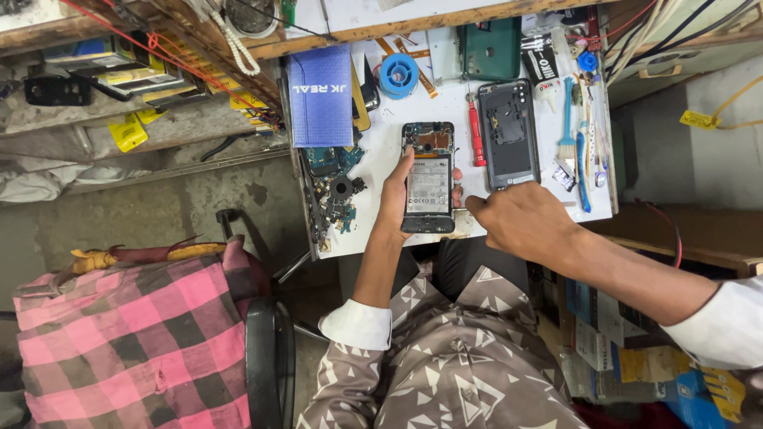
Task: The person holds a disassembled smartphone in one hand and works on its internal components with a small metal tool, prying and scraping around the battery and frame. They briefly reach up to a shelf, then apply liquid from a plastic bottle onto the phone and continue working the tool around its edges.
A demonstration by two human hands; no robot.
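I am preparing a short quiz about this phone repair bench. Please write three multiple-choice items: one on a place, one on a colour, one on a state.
1. Where does the red-handled screwdriver lie?
A. between the opened black smartphone and the grey phone back frame
B. on the pink checked cloth
C. inside the blue box

2. What colour is the round solder wire spool?
A. yellow
B. blue
C. white

3. In what state is the opened black smartphone?
A. back cover on, screen lit
B. wrapped in plastic
C. back removed, battery and circuit board showing

Answers:
1 A: the screwdriver rests on the white worktop, with the phone on one side and the grey phone back frame on the other.
2 B: its sides are blue.
3 C: the left hand holds it with the battery exposed; the right hand is beside it.
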